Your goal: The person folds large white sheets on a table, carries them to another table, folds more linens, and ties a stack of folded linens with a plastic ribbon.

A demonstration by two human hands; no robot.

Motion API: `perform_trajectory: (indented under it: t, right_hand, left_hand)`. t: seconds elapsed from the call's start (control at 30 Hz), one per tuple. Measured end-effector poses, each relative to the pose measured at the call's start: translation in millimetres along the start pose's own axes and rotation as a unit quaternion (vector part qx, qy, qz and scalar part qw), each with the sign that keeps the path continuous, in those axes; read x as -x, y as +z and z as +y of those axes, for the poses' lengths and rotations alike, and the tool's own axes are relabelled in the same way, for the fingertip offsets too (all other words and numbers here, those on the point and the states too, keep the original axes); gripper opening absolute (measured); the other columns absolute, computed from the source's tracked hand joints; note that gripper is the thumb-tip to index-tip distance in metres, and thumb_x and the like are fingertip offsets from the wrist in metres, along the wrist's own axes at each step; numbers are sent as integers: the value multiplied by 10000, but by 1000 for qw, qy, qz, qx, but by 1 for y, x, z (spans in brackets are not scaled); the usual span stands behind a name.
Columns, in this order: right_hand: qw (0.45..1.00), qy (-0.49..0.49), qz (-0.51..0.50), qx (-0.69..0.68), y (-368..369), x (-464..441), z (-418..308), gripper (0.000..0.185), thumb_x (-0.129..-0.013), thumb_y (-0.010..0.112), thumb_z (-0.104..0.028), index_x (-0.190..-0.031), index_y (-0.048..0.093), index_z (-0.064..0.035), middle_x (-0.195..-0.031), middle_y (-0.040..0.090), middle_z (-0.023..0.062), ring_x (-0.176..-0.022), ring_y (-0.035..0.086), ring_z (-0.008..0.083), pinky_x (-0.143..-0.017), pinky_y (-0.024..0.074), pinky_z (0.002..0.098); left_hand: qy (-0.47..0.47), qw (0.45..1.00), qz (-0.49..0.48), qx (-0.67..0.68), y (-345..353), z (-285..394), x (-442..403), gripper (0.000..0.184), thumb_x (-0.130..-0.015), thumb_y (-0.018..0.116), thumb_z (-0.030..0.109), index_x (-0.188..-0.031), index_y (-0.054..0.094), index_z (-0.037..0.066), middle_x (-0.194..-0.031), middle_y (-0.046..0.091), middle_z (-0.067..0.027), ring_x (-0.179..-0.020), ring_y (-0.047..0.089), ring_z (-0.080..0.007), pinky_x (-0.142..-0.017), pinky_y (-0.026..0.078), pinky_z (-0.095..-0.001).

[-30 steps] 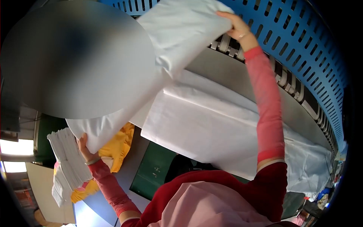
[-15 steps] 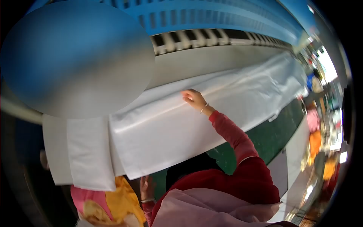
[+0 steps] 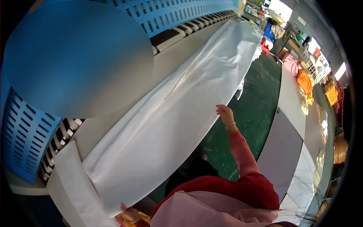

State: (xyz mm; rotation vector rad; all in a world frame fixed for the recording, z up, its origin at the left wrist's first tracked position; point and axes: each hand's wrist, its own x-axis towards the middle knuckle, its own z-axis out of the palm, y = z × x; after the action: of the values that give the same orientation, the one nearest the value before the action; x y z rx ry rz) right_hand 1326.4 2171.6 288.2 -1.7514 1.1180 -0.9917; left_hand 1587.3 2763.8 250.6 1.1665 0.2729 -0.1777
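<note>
A long white cloth (image 3: 162,125) lies folded lengthwise on the grey work surface (image 3: 113,117), running from the lower left to the upper right. My right hand (image 3: 225,114) is at its near edge, fingers loosely bent and apart, nothing visible between them. At the near left corner of the cloth is my left hand (image 3: 129,214), smeared by motion; whether it grips the cloth cannot be seen. A separate folded white piece (image 3: 77,185) lies to the left.
Blue slotted panels (image 3: 26,136) and a row of rollers (image 3: 193,26) border the far side. A green surface (image 3: 249,109) lies below the cloth's near edge. Pink and orange cloths (image 3: 304,81) hang at the right. A grey oval covers the upper left.
The view has swung right. The white piece both hands held up now lies at the left, released. My right hand has come from over the long cloth to its near edge.
</note>
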Motion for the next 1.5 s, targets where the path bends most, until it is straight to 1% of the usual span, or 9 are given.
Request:
perform_trajectory:
  t: [0.1, 0.2, 0.27, 0.4, 0.5, 1.03, 1.37, 1.47, 1.5]
  right_hand:
    - [998, 31, 33, -39, -67, -17, 42, 172, -812, 535, -76, -959, 606, -24, -704, 608, 51, -610, 574, 104, -553, 458, 214]
    - [988, 62, 68, -122, -123, -34, 80, 183, -825, 532, -104, -975, 595, -19, -711, 609, 50, -606, 575, 100, -532, 448, 207]
    - [980, 105, 74, -153, -153, -46, 109, 191, -834, 527, -119, -984, 587, -18, -710, 606, 47, -610, 574, 95, -524, 442, 202]
    - [967, 151, 85, -185, -195, -79, 135, 199, -840, 523, -136, -996, 575, -22, -735, 600, 47, -604, 562, 88, -517, 435, 187]
    - [961, 140, 50, -233, -214, -131, 149, 220, -842, 523, -145, -1016, 564, -18, -778, 602, 48, -607, 561, 90, -533, 443, 187]
    - [905, 199, 211, -310, -344, -312, 184, 196, -855, 497, -131, -1015, 575, -50, -731, 609, 32, -579, 573, 94, -531, 490, 208]
    - [931, 86, 250, -252, -388, -493, 162, 220, -832, 537, -155, -1030, 573, -67, -779, 596, 0, -672, 567, 79, -603, 479, 205]
    - [941, 55, 257, -215, -424, -565, 159, 268, -812, 560, -179, -1056, 560, -68, -841, 590, 1, -735, 556, 90, -639, 464, 226]
    - [941, 48, 258, -213, -437, -592, 165, 281, -806, 565, -185, -1062, 557, -69, -861, 586, 1, -753, 551, 94, -651, 460, 234]
  left_hand:
    - [413, 811, -64, -410, 44, 63, -42, 390, -857, 443, 127, -1222, 414, -9, -1201, 452, -155, -1107, 439, -233, -907, 387, -335]
    - [272, 951, -147, -22, 185, 153, -45, 409, -859, 437, 113, -1256, 384, 27, -1198, 464, -144, -1074, 477, -229, -898, 400, -316]
    - [451, 845, -246, -150, 260, 186, -53, 390, -866, 466, 100, -1249, 411, 59, -1114, 520, -96, -1014, 509, -189, -848, 424, -273]
    - [231, 859, -457, 16, 315, 301, -180, 409, -858, 481, 103, -1256, 407, 47, -1032, 543, -91, -906, 533, -158, -778, 438, -222]
    - [557, 749, -133, -333, 423, 343, -178, 360, -869, 458, 110, -1224, 449, 45, -981, 569, -99, -870, 546, -156, -747, 444, -210]
    - [366, 795, 131, -466, 407, 241, -186, 474, -844, 488, 250, -1258, 394, 37, -1033, 549, -135, -946, 525, -239, -798, 433, -321]
    - [531, 584, 163, -592, 499, 227, -134, 563, -828, 506, 337, -1279, 360, 32, -1065, 537, -156, -993, 513, -292, -829, 426, -391]
    - [570, 656, -130, -477, 661, 172, -87, 583, -778, 543, 423, -1210, 429, 48, -1020, 541, -152, -967, 514, -312, -822, 429, -392]
    - [386, 821, -142, -395, 728, 144, -53, 530, -774, 548, 418, -1154, 458, 59, -995, 539, -138, -940, 517, -300, -802, 433, -386]
